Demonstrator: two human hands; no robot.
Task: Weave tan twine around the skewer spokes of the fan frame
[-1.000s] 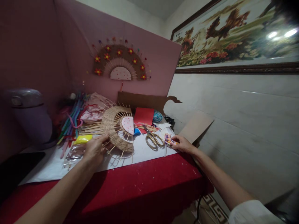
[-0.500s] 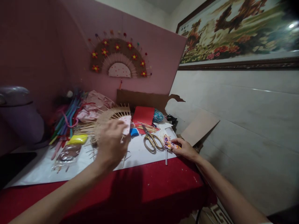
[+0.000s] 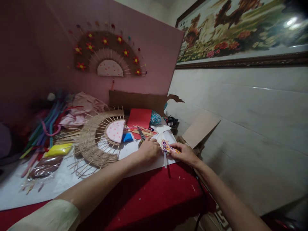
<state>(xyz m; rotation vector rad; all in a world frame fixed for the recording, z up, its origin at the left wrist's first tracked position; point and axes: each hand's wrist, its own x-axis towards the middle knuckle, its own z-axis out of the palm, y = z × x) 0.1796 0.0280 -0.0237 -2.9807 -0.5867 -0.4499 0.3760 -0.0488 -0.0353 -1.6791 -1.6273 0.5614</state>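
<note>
My right hand (image 3: 185, 154) is closed around a hot glue gun (image 3: 168, 147) with a bright flowery pattern, near the table's right front edge. A translucent glue stick (image 3: 165, 160) pokes out of it toward me. My left hand (image 3: 150, 150) is beside the gun's left end, fingers curled and their tips partly hidden; whether they pinch anything is unclear. Under that hand lie scissors (image 3: 141, 134), mostly covered. Further left rests a half-ring fan shape (image 3: 90, 141) wrapped in twine over thin sticks, with a dotted pink half-circle (image 3: 115, 131) at its centre.
Pipe cleaners (image 3: 49, 120), a yellow clay pack (image 3: 59, 149) and a brown clay pack (image 3: 44, 166) lie at the left. Behind are red paper (image 3: 139, 118), a blue yarn ball (image 3: 155, 118) and a cardboard strip (image 3: 137, 101). A finished-looking fan (image 3: 106, 48) hangs on the pink board.
My left hand has left the twine fan and moved right, over the scissors to the glue gun. My right hand keeps its hold on the gun. The view has shifted right.
</note>
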